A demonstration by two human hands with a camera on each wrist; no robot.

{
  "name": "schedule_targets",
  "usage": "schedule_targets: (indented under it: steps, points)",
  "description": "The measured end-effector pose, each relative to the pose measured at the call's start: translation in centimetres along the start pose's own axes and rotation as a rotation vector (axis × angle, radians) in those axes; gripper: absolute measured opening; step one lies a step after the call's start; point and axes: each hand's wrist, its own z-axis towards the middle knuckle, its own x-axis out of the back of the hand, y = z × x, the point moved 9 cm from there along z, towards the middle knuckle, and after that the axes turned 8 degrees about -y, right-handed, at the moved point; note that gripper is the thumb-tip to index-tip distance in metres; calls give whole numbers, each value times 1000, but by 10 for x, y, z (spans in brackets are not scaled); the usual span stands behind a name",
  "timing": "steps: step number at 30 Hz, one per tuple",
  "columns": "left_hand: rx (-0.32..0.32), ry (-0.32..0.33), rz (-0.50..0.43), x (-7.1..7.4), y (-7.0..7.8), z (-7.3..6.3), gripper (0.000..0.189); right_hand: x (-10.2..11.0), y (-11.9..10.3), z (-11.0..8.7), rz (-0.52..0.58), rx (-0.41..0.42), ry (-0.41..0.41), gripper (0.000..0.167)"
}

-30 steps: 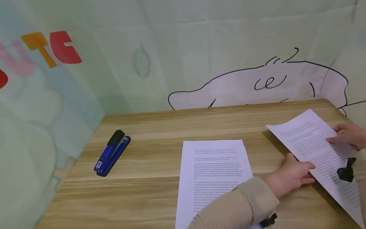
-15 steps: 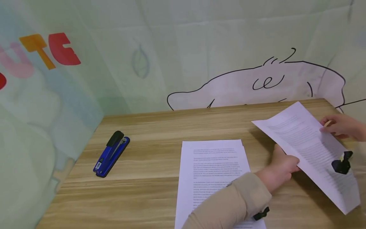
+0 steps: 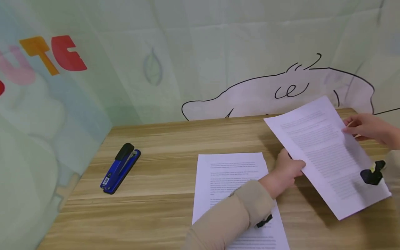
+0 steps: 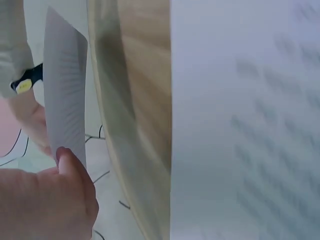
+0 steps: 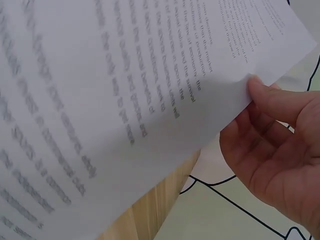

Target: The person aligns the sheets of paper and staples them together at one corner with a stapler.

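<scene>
A printed sheet of paper (image 3: 325, 152) is held tilted above the right side of the table, its shadow on the wood below. My left hand (image 3: 285, 169) pinches its left edge, thumb on the printed face and fingers behind, as the left wrist view also shows. On the opposite edge my right hand (image 3: 370, 128) pinches the paper; in the right wrist view the thumb (image 5: 280, 102) lies on top and the curled fingers are underneath. A printed stack of paper (image 3: 231, 173) lies flat at the table's middle, partly covered by my left sleeve.
A blue and black stapler (image 3: 120, 168) lies on the left of the wooden table (image 3: 150, 208). Behind the table hangs a pale cloth backdrop (image 3: 203, 62) with line drawings and coloured letters. Dark wrist mounts show at both cuffs.
Both hands have carried the held sheet leftward and raised its far end, bringing it nearer the flat stack. The stapler and the stack stay where they were.
</scene>
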Motion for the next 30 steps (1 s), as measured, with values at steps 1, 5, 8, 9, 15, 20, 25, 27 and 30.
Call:
schedule_targets:
  steps: [1,5,8,9,15,20,25,27,30]
  points:
    - [-1,-10,18,3,5,1,34,0,-2,0,3,7,-3,47]
    - [23,-30,69,19,21,6,28,3,-11,-1,13,29,-9,52]
    - [56,-68,83,31,27,10,27,-1,-23,-3,33,65,-15,48]
    - [68,-88,98,36,29,10,28,-3,-28,-4,46,88,-14,45]
    - [122,-171,208,74,46,7,32,-19,-60,-12,219,242,-40,23]
    - [145,-183,262,104,61,1,36,-36,-79,-11,427,250,-124,8]
    - [153,-202,279,124,70,-5,39,-57,-88,-11,623,171,-206,11]
    - [161,-199,298,132,72,-7,38,-65,-93,-12,683,169,-237,13]
    - [178,-180,317,145,75,-11,34,-77,-102,-14,778,194,-288,16]
